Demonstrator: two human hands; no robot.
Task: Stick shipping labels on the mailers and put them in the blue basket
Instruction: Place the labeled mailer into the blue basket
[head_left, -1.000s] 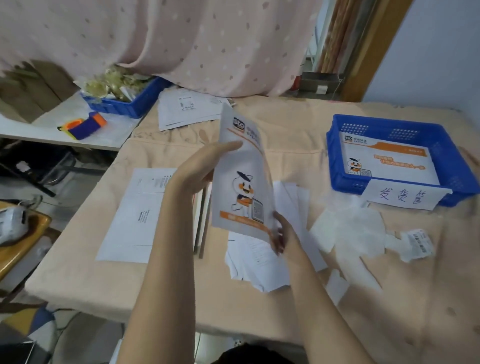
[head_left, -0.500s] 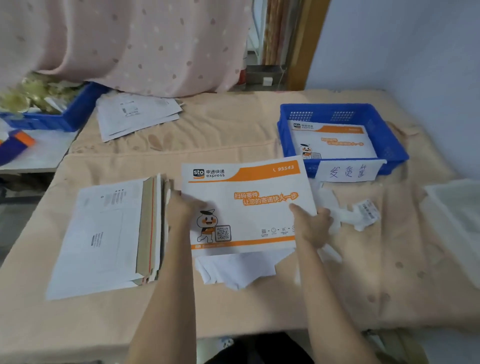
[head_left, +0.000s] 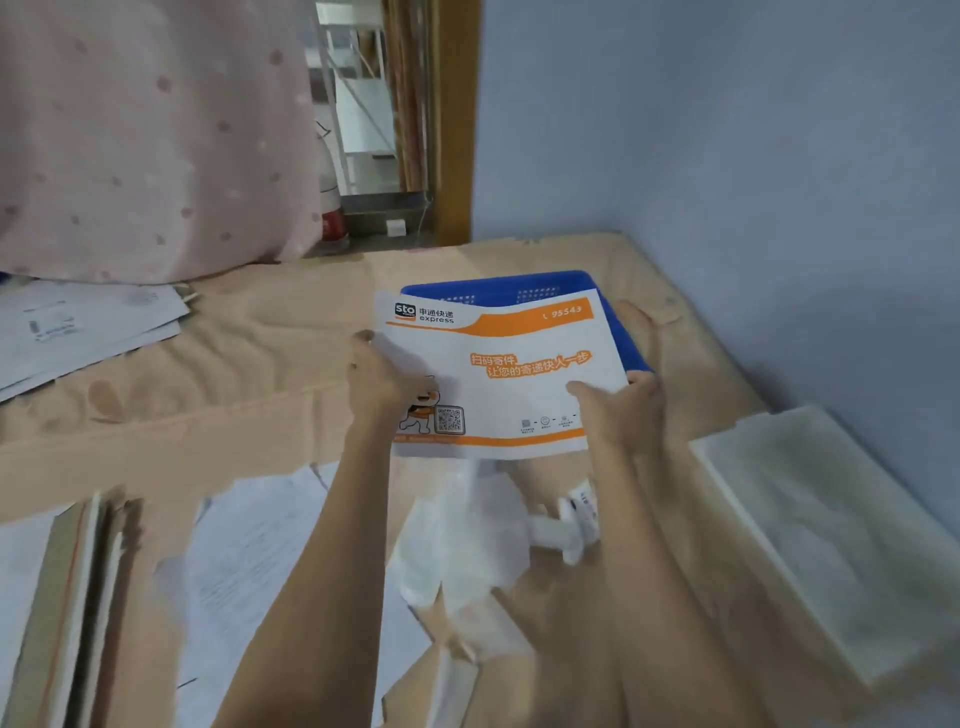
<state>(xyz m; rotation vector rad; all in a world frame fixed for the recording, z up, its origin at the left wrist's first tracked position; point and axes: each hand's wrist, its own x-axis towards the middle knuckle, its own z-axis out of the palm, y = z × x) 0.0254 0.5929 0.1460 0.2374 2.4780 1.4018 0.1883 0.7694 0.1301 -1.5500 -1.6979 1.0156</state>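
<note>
I have lifted the mailer (head_left: 511, 364) off the tabletop (head_left: 234, 374); my left hand (head_left: 376, 382) and right hand (head_left: 621, 410) pinch its sides over the blue basket (head_left: 498, 291), probably about to drop it in.

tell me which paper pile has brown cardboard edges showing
The stack of mailers at the near left corner; brown edges show along its side. The loose white sheets at the far left, by the pink curtain, are plain white.

A: Home room, makeshift packing station?
B: Yes. Table (head_left: 249, 395) under a peach cloth, dotted pink curtain (head_left: 145, 130), wooden door frame (head_left: 454, 119), stacked mailers (head_left: 78, 332), blue basket (head_left: 498, 288) beside a plain wall (head_left: 727, 130).
</note>
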